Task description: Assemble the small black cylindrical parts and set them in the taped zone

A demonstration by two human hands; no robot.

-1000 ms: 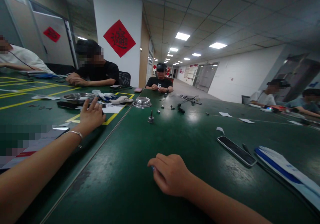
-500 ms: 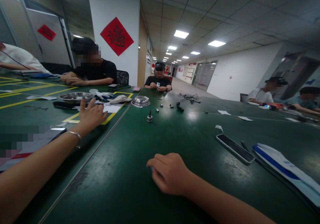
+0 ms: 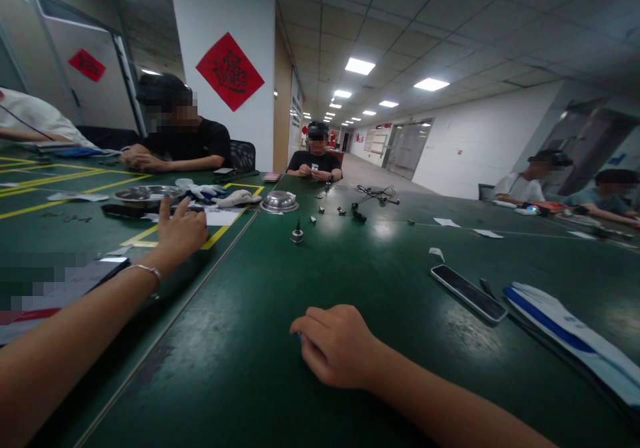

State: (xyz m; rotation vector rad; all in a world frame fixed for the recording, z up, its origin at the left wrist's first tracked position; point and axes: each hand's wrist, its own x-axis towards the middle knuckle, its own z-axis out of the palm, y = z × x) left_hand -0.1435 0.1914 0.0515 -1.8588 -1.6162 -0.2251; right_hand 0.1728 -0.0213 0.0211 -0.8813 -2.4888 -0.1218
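My left hand [image 3: 180, 229] reaches out over the green table [image 3: 300, 301], fingers stretched apart, near a white paper sheet [image 3: 223, 217] and a yellow floor-tape line; a bracelet is on its wrist. It holds nothing. My right hand [image 3: 337, 345] rests on the table close to me with the fingers curled under; a small blue bit shows at the fingertips, too small to name. A small metal part with a pin [image 3: 297, 234] stands further out between the hands.
A phone [image 3: 469, 293] and a blue-and-white packet [image 3: 570, 338] lie to the right. A metal dish [image 3: 279, 202], a metal tray [image 3: 147, 195], white gloves [image 3: 235, 199], small parts and a cable [image 3: 377, 196] lie further off. Several people sit around the table.
The left hand's fingers have shifted slightly, the index finger now pointing up. The view has drifted a little. The right hand has stayed put.
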